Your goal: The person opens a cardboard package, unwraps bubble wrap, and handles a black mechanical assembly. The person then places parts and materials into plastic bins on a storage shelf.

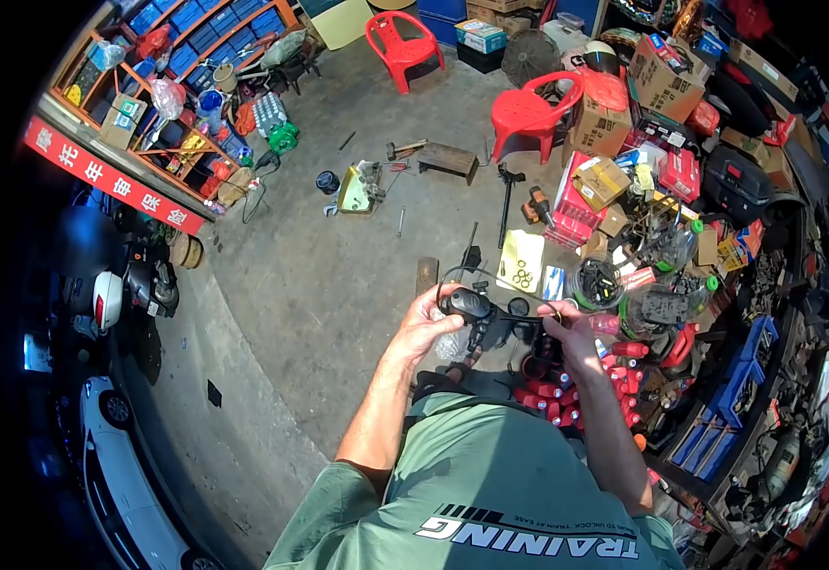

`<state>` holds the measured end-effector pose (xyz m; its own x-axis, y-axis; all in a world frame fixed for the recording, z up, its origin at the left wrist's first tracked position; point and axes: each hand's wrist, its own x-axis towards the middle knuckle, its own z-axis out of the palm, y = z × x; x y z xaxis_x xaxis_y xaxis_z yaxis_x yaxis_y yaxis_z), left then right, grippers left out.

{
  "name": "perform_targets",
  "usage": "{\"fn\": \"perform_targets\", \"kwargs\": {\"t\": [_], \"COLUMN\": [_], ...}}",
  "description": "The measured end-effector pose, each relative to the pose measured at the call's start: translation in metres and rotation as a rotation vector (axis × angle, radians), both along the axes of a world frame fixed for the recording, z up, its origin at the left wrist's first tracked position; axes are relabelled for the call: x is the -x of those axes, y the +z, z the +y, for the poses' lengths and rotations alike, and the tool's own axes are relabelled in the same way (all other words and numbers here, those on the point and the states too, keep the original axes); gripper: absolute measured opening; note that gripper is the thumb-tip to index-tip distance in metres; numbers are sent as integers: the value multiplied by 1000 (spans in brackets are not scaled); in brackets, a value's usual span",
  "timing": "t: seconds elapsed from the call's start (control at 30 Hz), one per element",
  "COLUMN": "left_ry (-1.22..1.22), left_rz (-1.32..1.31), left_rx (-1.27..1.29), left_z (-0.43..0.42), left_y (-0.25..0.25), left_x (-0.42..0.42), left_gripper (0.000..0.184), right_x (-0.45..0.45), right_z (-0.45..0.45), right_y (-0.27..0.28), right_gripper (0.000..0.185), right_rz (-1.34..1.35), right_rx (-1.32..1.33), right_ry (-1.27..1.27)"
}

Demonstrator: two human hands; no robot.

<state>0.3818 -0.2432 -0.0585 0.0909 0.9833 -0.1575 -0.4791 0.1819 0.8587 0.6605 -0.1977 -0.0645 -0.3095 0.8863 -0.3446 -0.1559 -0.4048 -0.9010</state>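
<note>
My left hand (pixel 422 328) is closed around a black rounded housing (pixel 470 304) with a short jointed-looking arm below it; its exact kind is unclear. A thin black cable loops above the housing and runs to the right. In front of my body, my right hand (pixel 571 332) pinches this black cable (pixel 521 318) between thumb and fingers. Just beyond the hands, a yellow sheet (pixel 521 258) lies on the floor with several dark rings on it. A crumpled clear plastic bag (pixel 451 346) sits below the housing.
Red bottles (pixel 628 380) crowd the floor by my right forearm. A cordless drill (pixel 536 205), a low wooden stool (pixel 448 161) and a parts tray (pixel 361 188) stand farther off. Two red chairs, including the near one (pixel 535 116), are at the back. Boxes (pixel 669 85) pile up on the right.
</note>
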Motion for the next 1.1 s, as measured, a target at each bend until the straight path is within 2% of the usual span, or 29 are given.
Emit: {"fn": "perform_targets", "kwargs": {"t": [0.3, 0.43, 0.57, 0.67, 0.8, 0.93, 1.0, 1.03, 1.1], "left_ry": [83, 143, 188, 203, 235, 305, 311, 337, 406], "left_rz": [4, -3, -186, -282, -272, -187, -139, -44, 110], "left_rx": [21, 62, 180, 257, 289, 257, 203, 155, 103], "left_z": [3, 0, -3, -5, -6, -5, -2, -1, 3], "left_y": [-9, -13, -16, -25, -32, -18, -17, -11, -4], "left_x": [-4, -8, -13, -13, -11, -15, -14, -14, -15], "left_gripper": [44, 49, 35, 34, 34, 35, 33, 30, 27], "right_x": [8, 11, 16, 20, 24, 24, 20, 20, 19], "right_z": [-2, -2, -3, -4, -6, -6, -4, -3, 0], "right_y": [21, 23, 37, 45, 51, 42, 30, 24, -1], "right_gripper": [16, 15, 15, 17, 20, 26, 34, 42, 43], "right_rz": [17, -25, -59, -86, -149, -135, -49, -27, -23], "right_rx": [76, 40, 50, 48, -37, -14, 131, 144, 155], "right_ry": [1, 12, 15, 28, 61, 7, -31, -30, -95]}}
